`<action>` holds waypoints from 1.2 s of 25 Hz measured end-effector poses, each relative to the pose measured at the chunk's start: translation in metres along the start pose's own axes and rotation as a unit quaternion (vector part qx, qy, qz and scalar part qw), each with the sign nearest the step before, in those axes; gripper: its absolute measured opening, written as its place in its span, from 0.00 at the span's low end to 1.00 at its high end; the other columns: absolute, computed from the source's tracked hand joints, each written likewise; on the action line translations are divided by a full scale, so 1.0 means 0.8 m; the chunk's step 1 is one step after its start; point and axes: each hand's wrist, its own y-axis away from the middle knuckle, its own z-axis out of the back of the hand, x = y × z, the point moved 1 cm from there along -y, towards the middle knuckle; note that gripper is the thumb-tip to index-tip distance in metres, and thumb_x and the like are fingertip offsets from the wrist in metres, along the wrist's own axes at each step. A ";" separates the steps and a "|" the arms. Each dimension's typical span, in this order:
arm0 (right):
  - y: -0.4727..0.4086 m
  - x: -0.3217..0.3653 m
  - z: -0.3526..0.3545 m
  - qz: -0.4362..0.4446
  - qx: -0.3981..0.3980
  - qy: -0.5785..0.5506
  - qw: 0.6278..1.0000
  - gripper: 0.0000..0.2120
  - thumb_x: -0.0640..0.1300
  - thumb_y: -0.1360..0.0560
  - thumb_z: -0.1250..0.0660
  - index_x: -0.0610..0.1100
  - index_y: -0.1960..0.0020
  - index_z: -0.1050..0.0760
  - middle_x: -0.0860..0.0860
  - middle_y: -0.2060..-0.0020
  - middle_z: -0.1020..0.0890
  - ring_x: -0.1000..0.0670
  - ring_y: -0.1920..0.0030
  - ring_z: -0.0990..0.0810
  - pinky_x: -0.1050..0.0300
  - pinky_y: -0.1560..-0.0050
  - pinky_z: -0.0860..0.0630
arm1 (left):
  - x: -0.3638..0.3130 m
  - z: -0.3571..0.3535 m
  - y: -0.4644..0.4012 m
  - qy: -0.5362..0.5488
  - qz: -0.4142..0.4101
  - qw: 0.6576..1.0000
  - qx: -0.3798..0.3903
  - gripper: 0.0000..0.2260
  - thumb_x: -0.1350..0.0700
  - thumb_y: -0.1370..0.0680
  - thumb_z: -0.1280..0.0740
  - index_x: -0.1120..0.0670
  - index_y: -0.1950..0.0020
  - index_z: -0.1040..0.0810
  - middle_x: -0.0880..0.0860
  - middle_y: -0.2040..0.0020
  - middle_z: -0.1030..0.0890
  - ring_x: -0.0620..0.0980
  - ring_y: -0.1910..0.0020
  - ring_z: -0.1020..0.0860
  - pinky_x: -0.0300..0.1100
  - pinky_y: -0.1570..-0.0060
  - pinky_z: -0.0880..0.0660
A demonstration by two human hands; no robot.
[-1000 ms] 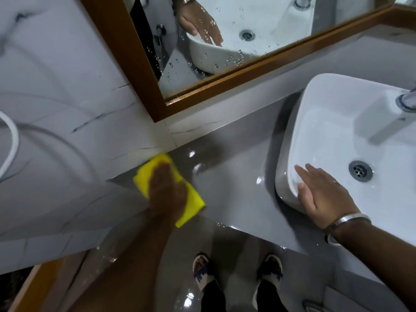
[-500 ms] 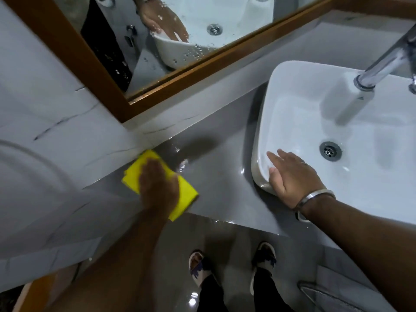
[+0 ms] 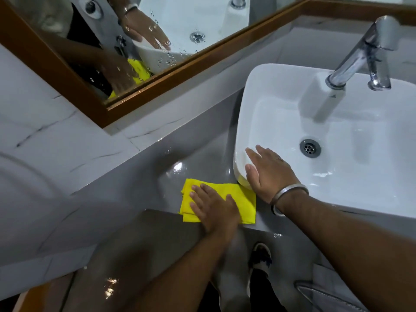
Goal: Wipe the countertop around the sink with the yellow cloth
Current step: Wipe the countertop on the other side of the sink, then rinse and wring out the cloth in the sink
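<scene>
A folded yellow cloth (image 3: 238, 194) lies flat on the wet grey countertop (image 3: 193, 154), near its front edge and just left of the white sink (image 3: 281, 104). My left hand (image 3: 213, 208) presses palm-down on the cloth with the fingers spread. My right hand (image 3: 270, 172) rests flat on the sink's front left corner, fingers apart, holding nothing; a metal bangle sits on that wrist. The cloth's right edge reaches almost to the base of the sink.
A chrome tap (image 3: 364, 55) stands over the basin and a drain (image 3: 310, 148) sits in its middle. A wood-framed mirror (image 3: 157, 84) runs along the marble wall behind. Below the counter edge are the glossy floor and my feet (image 3: 261, 257).
My left hand has slid the cloth from the counter's back left corner, by the wall, to the front edge beside the sink. The right hand has stayed on the sink rim.
</scene>
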 end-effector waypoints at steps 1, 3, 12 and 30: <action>0.002 -0.001 0.006 0.002 -0.021 -0.001 1.000 0.33 0.61 0.28 0.58 0.47 0.28 0.39 0.41 0.29 0.34 0.40 0.29 0.36 0.44 0.29 0.37 | 0.025 0.016 -0.006 -0.053 -0.092 0.994 -0.028 0.38 0.44 0.29 0.31 0.61 0.25 0.40 0.63 0.24 0.39 0.64 0.25 0.43 0.59 0.28 0.47; 0.018 0.004 0.014 0.058 -0.110 0.007 0.992 0.28 0.59 0.26 0.48 0.45 0.31 0.35 0.39 0.30 0.31 0.39 0.31 0.33 0.44 0.31 0.34 | 0.077 0.054 -0.036 -0.156 -0.287 0.945 -0.018 0.37 0.40 0.29 0.34 0.56 0.26 0.38 0.60 0.25 0.35 0.63 0.27 0.38 0.61 0.30 0.42; 0.045 0.070 -0.113 0.016 0.107 0.149 0.983 0.47 0.52 0.50 0.21 0.38 0.36 0.34 0.39 0.46 0.21 0.39 0.48 0.20 0.48 0.51 0.21 | 0.133 0.092 -0.108 -0.226 -0.573 0.786 0.047 0.24 0.34 0.30 0.37 0.52 0.46 0.25 0.54 0.48 0.19 0.57 0.53 0.20 0.47 0.56 0.24; 0.087 -0.030 0.164 -0.147 0.353 -0.499 0.778 0.06 0.40 0.35 0.30 0.45 0.59 0.24 0.49 0.73 0.22 0.51 0.74 0.26 0.62 0.75 0.30 | -0.092 0.206 0.016 -0.052 -0.740 0.646 -0.181 0.29 0.45 0.28 0.31 0.59 0.31 0.30 0.61 0.30 0.28 0.61 0.30 0.31 0.64 0.34 0.35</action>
